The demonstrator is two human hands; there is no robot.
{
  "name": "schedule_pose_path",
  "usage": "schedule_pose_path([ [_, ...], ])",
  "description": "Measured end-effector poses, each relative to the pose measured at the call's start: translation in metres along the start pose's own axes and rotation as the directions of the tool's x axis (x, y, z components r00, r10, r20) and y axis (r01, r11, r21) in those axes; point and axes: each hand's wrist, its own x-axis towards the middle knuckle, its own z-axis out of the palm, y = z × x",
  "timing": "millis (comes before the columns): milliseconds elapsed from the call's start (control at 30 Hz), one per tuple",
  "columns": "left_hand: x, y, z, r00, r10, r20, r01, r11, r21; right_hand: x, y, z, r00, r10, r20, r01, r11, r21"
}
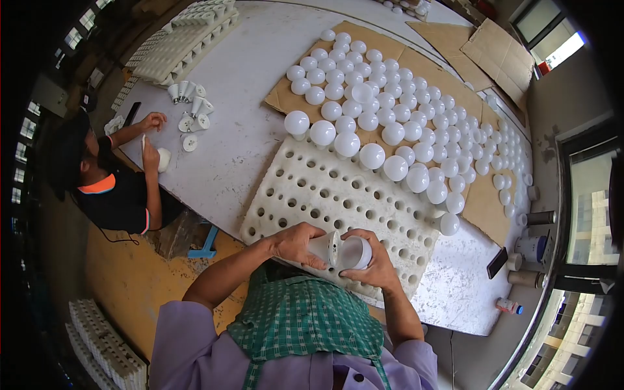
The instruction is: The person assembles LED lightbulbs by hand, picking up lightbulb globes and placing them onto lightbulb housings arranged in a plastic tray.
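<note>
My left hand (pixel 298 245) is wrapped round a white cone-shaped bulb base (pixel 323 249), its wide end turned to the right. In my right hand (pixel 375 263) is a white bulb cover (pixel 355 252), its open rim facing the base. The two parts are close together, rim to rim, over the near edge of a white foam tray (pixel 299 195) full of round holes. Along the tray's far edge stands a row of round white bulbs (pixel 347 144).
Many white globes (pixel 403 114) cover cardboard (pixel 478 188) behind the tray. At left, a co-worker (pixel 107 175) sits near several loose bulb bases (pixel 195 114). Foam trays (pixel 185 42) are stacked far left. A phone (pixel 497 262) and small bottle (pixel 509 305) lie at right.
</note>
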Motion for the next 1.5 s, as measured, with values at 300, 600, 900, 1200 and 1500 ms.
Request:
schedule_pose_path([
  [300,-0.009,0.024,-0.001,0.994,-0.106,-0.021,0.108,0.958,0.266,0.007,-0.031,0.015,0.983,0.081,0.167,-0.01,0.923,-0.385],
  [600,-0.012,0.017,-0.001,0.982,-0.189,-0.006,0.185,0.95,0.252,0.011,-0.026,0.035,0.994,0.057,0.095,-0.025,0.951,-0.309],
  [900,-0.005,0.02,0.006,0.995,-0.097,0.009,0.084,0.9,0.427,0.01,-0.01,0.047,0.985,-0.169,-0.013,0.153,0.919,-0.362],
  [1200,0.004,0.016,0.017,0.997,-0.064,0.032,0.05,0.943,0.33,0.008,0.003,0.056,0.787,-0.59,-0.181,0.526,0.794,-0.306],
  [1500,0.017,0.013,0.018,0.963,-0.262,0.063,0.249,0.955,0.158,0.007,0.009,0.044,0.921,-0.284,-0.266,0.278,0.959,-0.061],
])
